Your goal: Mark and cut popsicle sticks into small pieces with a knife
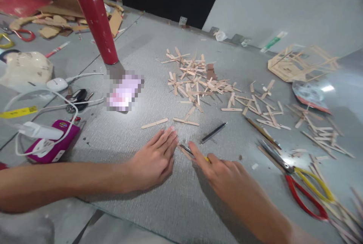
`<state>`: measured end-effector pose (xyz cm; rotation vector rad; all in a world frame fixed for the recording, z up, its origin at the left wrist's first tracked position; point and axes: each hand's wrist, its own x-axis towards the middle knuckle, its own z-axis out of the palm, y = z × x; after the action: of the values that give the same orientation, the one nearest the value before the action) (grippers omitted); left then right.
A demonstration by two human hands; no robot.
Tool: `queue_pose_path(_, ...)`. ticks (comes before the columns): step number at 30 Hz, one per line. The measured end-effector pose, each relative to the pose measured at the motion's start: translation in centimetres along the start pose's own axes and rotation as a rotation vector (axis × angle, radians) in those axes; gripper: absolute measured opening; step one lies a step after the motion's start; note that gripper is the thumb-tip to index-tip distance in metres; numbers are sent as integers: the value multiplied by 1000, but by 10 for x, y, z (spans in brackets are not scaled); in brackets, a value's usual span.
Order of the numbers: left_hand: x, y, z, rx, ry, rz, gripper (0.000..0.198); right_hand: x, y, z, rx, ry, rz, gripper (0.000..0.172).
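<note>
My right hand (pixel 218 170) grips a craft knife (pixel 186 149) with a yellow handle, index finger stretched along its top. The knife's blade lies against a thin wooden stick (pixel 185 154) on the table. Fingers together and bent, my left hand (pixel 157 157) presses down at that stick's other end, which it hides. Just beyond my left fingertips lie one flat wooden stick (pixel 154 123) and another notched stick (pixel 185 121). A dark pen (pixel 214 132) rests a little beyond my right hand.
Crossed wooden sticks (pixel 195 81) are heaped at the back. On the right are scissors (pixel 289 168), a brown-handled tool (pixel 262 132) and a wooden stick frame (pixel 300 62). Leftward stand a red flask (pixel 98 25), a blurred-out phone (pixel 124 93) and a purple power strip (pixel 53 142) with white cables.
</note>
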<state>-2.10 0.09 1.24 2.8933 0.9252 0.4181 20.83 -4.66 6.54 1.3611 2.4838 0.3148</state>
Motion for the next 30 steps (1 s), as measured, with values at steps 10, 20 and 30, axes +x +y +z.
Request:
queue_pose_path(10, 1, -12, -5, 70, -14, 59, 48, 28, -2, -42, -14, -332, 68, 34)
queue_pose_path(20, -1, -11, 4, 93, 27, 59, 50, 4, -8, 12, 151, -107, 147, 12)
queue_pose_path(30, 0, -10, 4, 106, 60, 62, 48, 3, -5, 16, 156, -76, 128, 11)
